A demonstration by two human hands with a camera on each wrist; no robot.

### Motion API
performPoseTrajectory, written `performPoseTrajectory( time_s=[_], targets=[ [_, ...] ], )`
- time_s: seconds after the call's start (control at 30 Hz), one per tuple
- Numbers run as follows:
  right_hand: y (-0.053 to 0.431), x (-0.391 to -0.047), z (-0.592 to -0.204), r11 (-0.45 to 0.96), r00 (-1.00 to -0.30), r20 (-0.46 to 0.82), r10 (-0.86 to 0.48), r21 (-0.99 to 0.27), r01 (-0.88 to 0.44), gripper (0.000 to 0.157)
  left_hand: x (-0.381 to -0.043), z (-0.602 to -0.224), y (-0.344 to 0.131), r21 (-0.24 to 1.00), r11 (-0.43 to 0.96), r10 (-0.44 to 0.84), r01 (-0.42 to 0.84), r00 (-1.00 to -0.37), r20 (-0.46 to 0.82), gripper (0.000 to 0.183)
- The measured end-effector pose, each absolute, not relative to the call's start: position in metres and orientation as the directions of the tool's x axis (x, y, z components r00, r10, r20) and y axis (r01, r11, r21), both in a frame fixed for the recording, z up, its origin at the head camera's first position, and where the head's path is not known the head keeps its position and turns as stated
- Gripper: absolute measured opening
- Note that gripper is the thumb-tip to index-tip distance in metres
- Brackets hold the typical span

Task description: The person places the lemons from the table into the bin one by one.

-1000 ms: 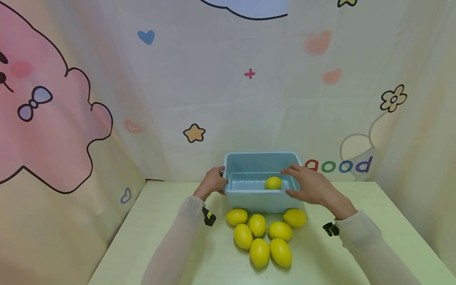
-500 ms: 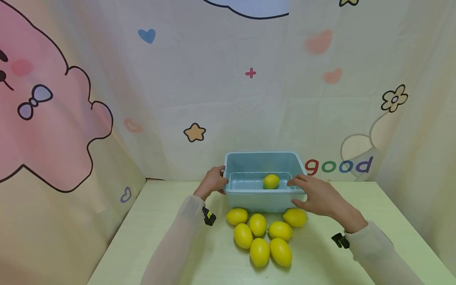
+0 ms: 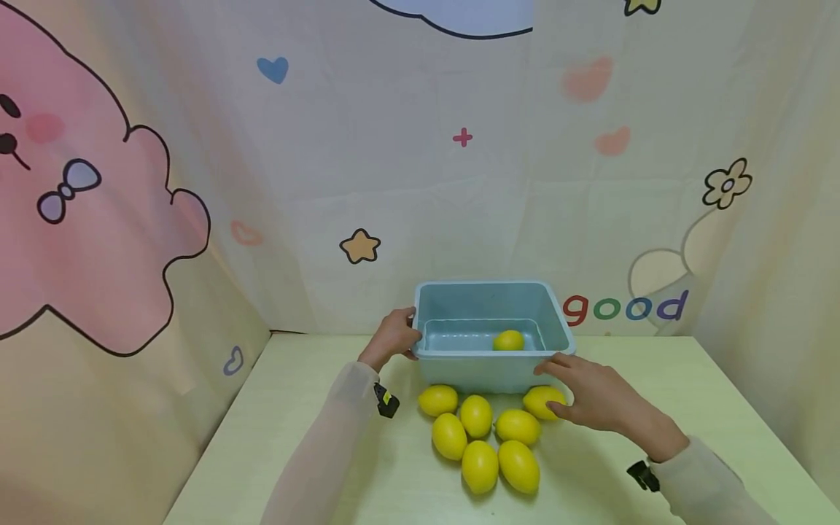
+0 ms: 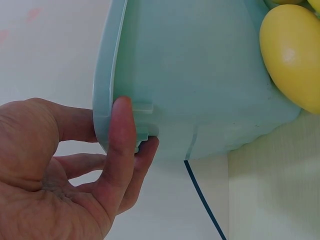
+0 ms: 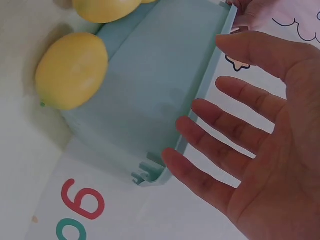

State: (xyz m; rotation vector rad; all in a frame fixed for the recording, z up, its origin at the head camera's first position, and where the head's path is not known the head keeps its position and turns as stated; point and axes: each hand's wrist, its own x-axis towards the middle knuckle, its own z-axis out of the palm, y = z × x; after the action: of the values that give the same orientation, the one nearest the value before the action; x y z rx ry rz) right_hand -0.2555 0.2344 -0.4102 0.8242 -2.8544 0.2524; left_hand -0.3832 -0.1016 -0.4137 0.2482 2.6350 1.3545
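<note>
A light blue plastic bin (image 3: pixel 479 373) stands at the back of the table, one lemon (image 3: pixel 508 340) lying inside it. My left hand (image 3: pixel 391 336) grips its left end; in the left wrist view the thumb and fingers (image 4: pixel 122 135) wrap the rim. Outside the bin's front right corner, my right hand (image 3: pixel 600 397) hovers with fingers spread and nothing in the palm, which the right wrist view shows too. Its fingertips overlap the bin's front rim, and its thumb overlaps the nearest lemon (image 3: pixel 541 402). That lemon rests against the bin's front wall.
Several more lemons lie in a loose cluster before the bin, among them a front one (image 3: pixel 480 467) and a left one (image 3: pixel 437 400). The pale table (image 3: pixel 289 408) meets a printed cloth backdrop (image 3: pixel 354 168) right behind the bin.
My right hand has drawn out of the bin, moving right and toward me to the lemon at the front right corner. The lemon inside has shifted slightly. My left hand keeps its grip.
</note>
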Motion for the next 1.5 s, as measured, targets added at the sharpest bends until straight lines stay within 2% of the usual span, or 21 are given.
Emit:
performPoseTrajectory(
  time_s=[0.13,0.37,1.0,1.5],
  targets=[
    [0.237,-0.254,-0.418,0.834,-0.841,0.167,-0.514,-0.129,-0.536,0.049,-0.383,-0.414,-0.101,0.815,0.575,0.226,0.076,-0.972,-0.069,0.064],
    [0.238,-0.255,-0.434,0.850,-0.868,0.036,-0.495,-0.185,-0.493,0.053,-0.383,-0.414,-0.101,0.815,0.575,0.221,0.072,-0.973,-0.070,0.062],
    [0.242,-0.272,-0.474,0.828,-0.851,0.072,-0.520,-0.203,-0.523,0.058,-0.383,-0.414,-0.102,0.818,0.570,0.237,0.081,-0.969,-0.068,0.058],
    [0.239,-0.282,-0.490,0.805,-0.853,0.023,-0.522,-0.316,-0.502,0.055,-0.382,-0.414,-0.102,0.817,0.570,0.237,0.084,-0.969,-0.067,0.060]
  ],
)
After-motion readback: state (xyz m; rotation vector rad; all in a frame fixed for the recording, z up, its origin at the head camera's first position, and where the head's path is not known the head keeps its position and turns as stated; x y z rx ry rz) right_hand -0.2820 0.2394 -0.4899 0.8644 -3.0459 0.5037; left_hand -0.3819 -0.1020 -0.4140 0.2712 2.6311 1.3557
